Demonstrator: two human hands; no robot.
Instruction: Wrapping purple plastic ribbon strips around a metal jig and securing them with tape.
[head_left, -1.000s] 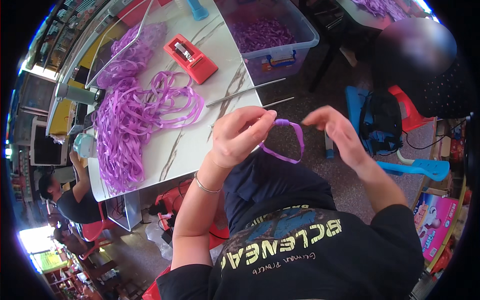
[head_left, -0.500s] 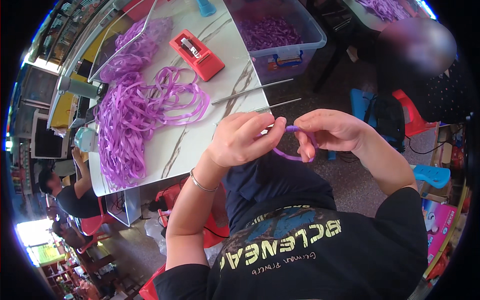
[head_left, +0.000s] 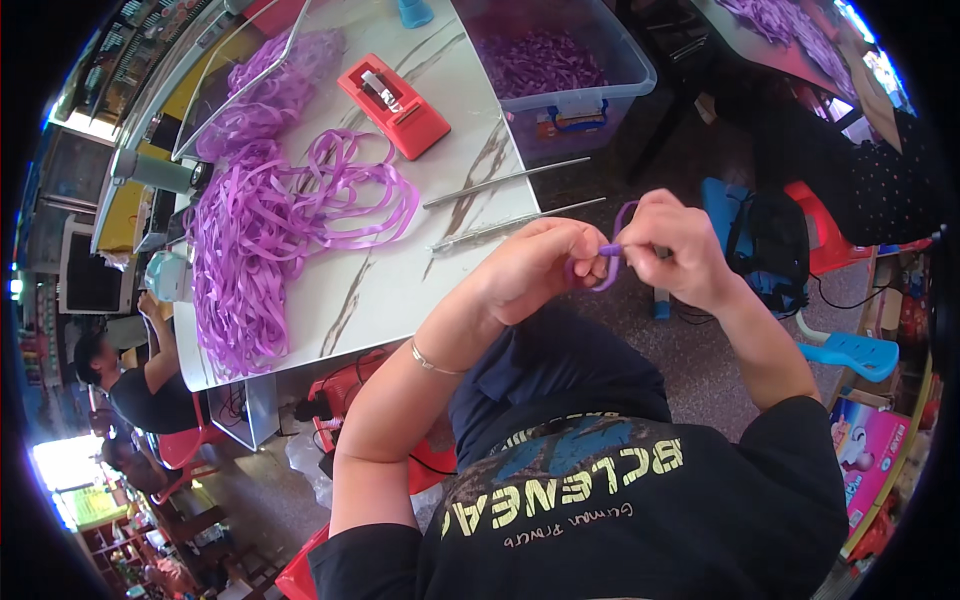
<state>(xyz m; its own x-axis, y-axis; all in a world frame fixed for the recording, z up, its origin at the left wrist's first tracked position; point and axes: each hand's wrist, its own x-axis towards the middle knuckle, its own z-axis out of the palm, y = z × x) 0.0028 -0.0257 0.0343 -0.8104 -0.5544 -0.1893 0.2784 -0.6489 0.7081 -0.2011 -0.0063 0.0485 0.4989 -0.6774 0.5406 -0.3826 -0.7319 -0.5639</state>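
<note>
A thin purple ribbon [head_left: 611,250] is stretched taut between my two hands, beyond the table's edge and above my lap. The fingers of my left hand [head_left: 540,262] are curled and pinched on one part of it, with a loop hanging below the fingertips. My right hand [head_left: 680,250] grips another part in a closed fist, and a small bend of ribbon sticks up beside its knuckles. On the table to the left lies a large tangled heap of purple ribbon loops [head_left: 240,260].
A red tape dispenser [head_left: 395,108] and two thin metal rods [head_left: 500,184] lie on the marble-patterned table [head_left: 350,300]. A clear plastic bin [head_left: 625,85] with short purple ribbon pieces stands past the edge. A blue stool [head_left: 855,352] is at right. Other people sit at far left and upper right.
Both hands have shifted right, and my right hand has turned from a loose pinch into a closed grip. The ribbon's large loop has become smaller. The upper-right person has leaned away.
</note>
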